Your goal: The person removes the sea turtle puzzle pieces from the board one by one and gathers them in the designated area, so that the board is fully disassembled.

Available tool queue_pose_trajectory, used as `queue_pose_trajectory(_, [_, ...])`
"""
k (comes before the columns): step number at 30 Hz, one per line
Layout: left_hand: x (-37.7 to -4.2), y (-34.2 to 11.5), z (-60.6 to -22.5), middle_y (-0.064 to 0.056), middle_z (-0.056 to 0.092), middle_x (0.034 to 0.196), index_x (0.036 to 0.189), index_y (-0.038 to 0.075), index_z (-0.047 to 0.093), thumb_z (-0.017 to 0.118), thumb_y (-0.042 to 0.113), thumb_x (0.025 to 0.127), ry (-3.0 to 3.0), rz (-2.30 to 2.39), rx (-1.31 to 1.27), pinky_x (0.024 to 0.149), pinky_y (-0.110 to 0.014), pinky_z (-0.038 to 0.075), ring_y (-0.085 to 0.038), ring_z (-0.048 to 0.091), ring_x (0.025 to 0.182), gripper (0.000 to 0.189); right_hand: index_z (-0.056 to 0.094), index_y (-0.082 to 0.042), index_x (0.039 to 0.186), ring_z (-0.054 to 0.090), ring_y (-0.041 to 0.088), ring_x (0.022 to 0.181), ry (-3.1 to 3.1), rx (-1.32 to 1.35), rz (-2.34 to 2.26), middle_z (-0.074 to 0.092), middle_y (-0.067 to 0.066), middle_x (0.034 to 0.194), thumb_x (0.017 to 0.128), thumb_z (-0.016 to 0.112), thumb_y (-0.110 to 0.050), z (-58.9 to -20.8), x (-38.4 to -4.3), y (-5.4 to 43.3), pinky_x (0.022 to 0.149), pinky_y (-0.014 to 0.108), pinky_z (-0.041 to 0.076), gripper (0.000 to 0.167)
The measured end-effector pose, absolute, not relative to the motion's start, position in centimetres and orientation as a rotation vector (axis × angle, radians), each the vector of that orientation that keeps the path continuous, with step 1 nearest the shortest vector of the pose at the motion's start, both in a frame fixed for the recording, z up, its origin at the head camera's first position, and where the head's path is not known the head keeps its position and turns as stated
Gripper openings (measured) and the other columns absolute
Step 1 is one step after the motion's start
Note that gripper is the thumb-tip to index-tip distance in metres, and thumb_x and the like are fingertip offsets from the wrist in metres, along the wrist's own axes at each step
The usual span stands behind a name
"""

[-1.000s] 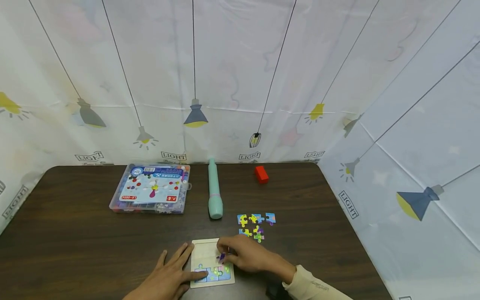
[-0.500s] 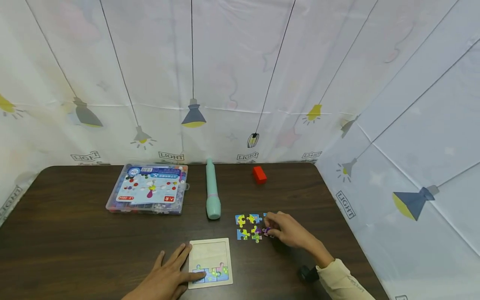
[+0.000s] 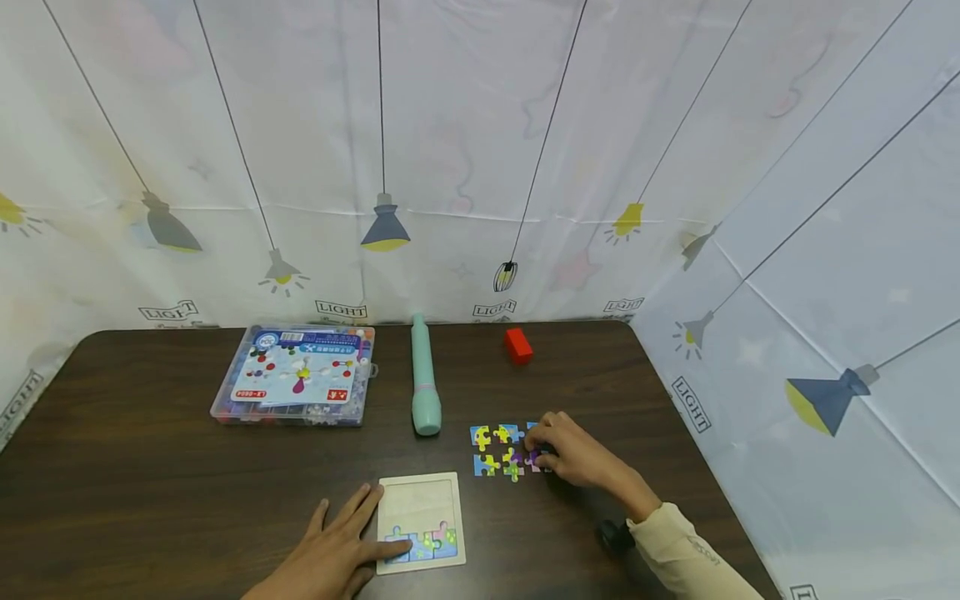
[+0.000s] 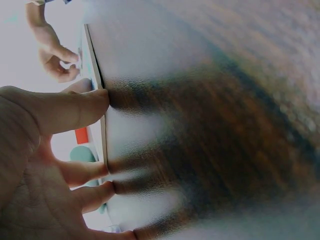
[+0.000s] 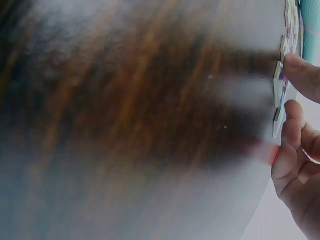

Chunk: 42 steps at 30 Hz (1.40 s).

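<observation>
A jigsaw tray (image 3: 422, 502) with a pale wooden frame lies on the table, a few joined blue pieces (image 3: 431, 546) along its near edge. My left hand (image 3: 341, 542) rests on its left side, fingers spread, one digit over the joined pieces. To the right, loose jigsaw pieces (image 3: 486, 465) lie in two rows. My right hand (image 3: 573, 454) is over the right end of these rows, its fingers bent down around a purple-and-pink piece (image 3: 533, 461). In the right wrist view, the thumb (image 5: 302, 75) touches the flat-lying pieces and stands apart from the index finger, which partly hides the row.
A clear plastic case (image 3: 296, 375) with a printed blue sheet stands at the back left. Beside it lies a mint-green microphone-shaped object (image 3: 426, 383). A red block (image 3: 518, 346) sits at the back right. Behind the table (image 3: 150, 475) hangs a lamp-patterned curtain (image 3: 465, 150).
My right hand has moved from the tray to the loose pieces at the right, carrying a purple piece that now lies flat at the row's end. My left hand has stayed on the tray.
</observation>
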State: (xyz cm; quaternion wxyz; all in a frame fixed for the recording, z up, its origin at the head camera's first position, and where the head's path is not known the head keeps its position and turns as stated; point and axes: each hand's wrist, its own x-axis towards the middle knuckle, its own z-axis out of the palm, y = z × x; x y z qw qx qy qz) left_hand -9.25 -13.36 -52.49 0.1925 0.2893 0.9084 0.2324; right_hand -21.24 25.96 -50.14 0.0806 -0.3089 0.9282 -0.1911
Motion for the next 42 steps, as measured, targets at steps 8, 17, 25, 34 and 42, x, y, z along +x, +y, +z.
queue_pose_trajectory(8, [-9.4,-13.3,-52.5,-0.024,0.023,0.165,0.140,0.048,0.060,0.069,0.017,0.097,2.545,0.651,0.808,0.102,-0.088,0.011,-0.049,0.017,0.151,0.054,0.068,-0.006,0.119,0.059,0.023,0.096,2.817,-0.890,-0.683,0.058,0.009,0.112,0.093,0.074,-0.006,-49.1,-20.3,24.1,0.081,0.040,0.054,0.027])
queue_pose_trajectory(17, [-9.6,-13.3,-52.5,-0.024,0.023,0.165,0.140,0.048,0.060,0.069,0.019,0.097,2.539,0.648,0.812,0.101,-0.088,0.011,-0.049,0.018,0.151,0.053,0.068,-0.009,0.129,0.051,0.004,0.080,2.598,-1.178,-0.583,0.063,0.002,0.112,0.097,0.072,-0.017,-47.7,-17.0,16.8,0.069,0.019,0.047,0.033])
queue_pose_trajectory(25, [-9.7,-13.2,-52.6,-0.024,0.021,0.166,0.141,0.047,0.060,0.068,0.021,0.098,2.561,0.657,0.879,0.099,-0.089,0.014,-0.049,0.017,0.151,0.050,0.063,-0.015,0.135,0.050,-0.004,0.078,2.395,-1.424,-0.335,0.060,-0.005,0.114,0.096,0.074,-0.021,-49.1,-15.1,11.5,0.068,0.010,0.043,0.042])
queue_pose_trajectory(34, [-9.7,-13.1,-52.8,-0.026,0.025,0.164,0.138,0.046,0.063,0.071,0.020,0.096,2.558,0.631,0.869,0.099,-0.089,0.015,-0.050,0.019,0.150,0.050,0.063,-0.015,0.130,0.052,-0.006,0.088,2.380,-1.383,-0.412,0.059,-0.008,0.111,0.092,0.078,-0.018,-50.0,-14.8,10.4,0.074,0.008,0.044,0.041])
queue_pose_trajectory(42, [-9.5,-13.4,-52.8,-0.029,0.028,0.161,0.131,0.045,0.069,0.071,0.019,0.095,2.484,0.653,0.858,0.098,-0.089,0.017,-0.053,0.024,0.147,0.045,0.063,-0.016,0.126,0.051,-0.004,0.087,2.334,-1.358,-0.441,0.057,-0.008,0.107,0.090,0.080,-0.015,-50.0,-15.2,9.9,0.075,0.009,0.044,0.040])
